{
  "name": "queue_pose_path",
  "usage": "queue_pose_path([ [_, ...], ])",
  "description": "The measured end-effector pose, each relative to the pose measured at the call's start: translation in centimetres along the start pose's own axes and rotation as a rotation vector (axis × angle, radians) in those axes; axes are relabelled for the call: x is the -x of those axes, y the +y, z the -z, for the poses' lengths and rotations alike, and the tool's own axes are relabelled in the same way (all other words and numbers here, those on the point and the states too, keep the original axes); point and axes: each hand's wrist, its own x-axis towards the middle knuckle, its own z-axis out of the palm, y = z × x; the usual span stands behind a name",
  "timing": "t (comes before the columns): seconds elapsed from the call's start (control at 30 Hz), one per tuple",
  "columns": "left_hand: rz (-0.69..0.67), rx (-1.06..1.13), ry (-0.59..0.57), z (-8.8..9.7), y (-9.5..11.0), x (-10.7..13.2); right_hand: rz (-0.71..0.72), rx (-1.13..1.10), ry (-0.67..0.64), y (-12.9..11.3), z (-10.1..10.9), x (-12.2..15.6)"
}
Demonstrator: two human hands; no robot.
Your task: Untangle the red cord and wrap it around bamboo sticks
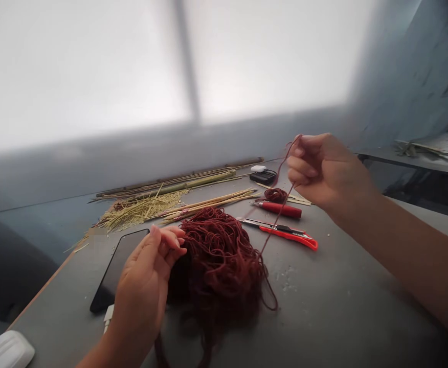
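Note:
Raised at the right, my right hand [319, 166] pinches a dark red strand of yarn [274, 225]. The strand runs down from its fingers to a loose, tangled heap of the same yarn [220, 245] in the middle of the table. A short end loops above the fingertips. My left hand [151, 271] is at the heap's left side, fingers curled in and thumb near the index finger. Whether it holds a strand is hidden. The heap's lower front is blurred and dark.
Right of the heap lie an orange box cutter [289, 235], a red-handled tool [280, 208] and a small yarn bundle [275, 194]. Behind are pointed sticks [212, 202], plant shavings [143, 209] and a black device [262, 176]. A phone [112, 276] lies left.

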Motion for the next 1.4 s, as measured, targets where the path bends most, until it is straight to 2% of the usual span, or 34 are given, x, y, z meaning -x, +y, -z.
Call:
queue_pose_path([
  [0.1,-0.021,0.027,-0.03,0.1,-0.2,-0.1,0.037,0.047,-0.044,0.2,0.2,-0.5],
  [0.23,-0.019,-0.032,-0.087,0.2,-0.4,0.2,0.021,0.218,-0.166,1.5,-0.2,1.1],
  [0.33,-0.07,-0.185,-0.133,0.0,-0.2,1.0,0.084,0.513,-0.361,1.9,-0.6,3.2],
  [0.4,-0.083,-0.264,-0.184,-0.3,-0.2,1.7,0.143,0.611,-0.515,1.9,-0.9,4.5],
  [0.57,-0.076,-0.326,-0.353,-1.3,-1.1,3.1,0.231,0.623,-0.78,2.2,-1.2,6.5],
  [0.67,-0.062,-0.394,-0.452,-1.6,-1.5,3.4,0.294,0.633,-0.852,2.7,-1.2,7.0],
  [0.77,0.003,-0.41,-0.564,-1.6,-1.4,3.4,0.292,0.627,-0.885,2.8,-1.3,7.2],
  [0.87,0.086,-0.341,-0.643,-1.7,-0.9,3.4,0.261,0.595,-0.846,2.7,-1.2,7.1],
  [1.0,0.161,-0.238,-0.55,-1.8,-0.2,3.2,0.197,0.557,-0.693,2.5,-1.2,6.5],
  [1.17,0.168,-0.233,-0.45,-1.4,0.0,2.7,-0.017,0.446,-0.503,2.9,-1.2,5.1],
  [1.3,0.136,-0.235,-0.429,-1.0,0.1,2.3,-0.106,0.298,-0.311,3.6,-0.9,3.3],
  [1.4,0.166,-0.249,-0.463,-0.4,0.6,1.9,-0.151,0.217,-0.25,4.0,-0.6,2.2],
])
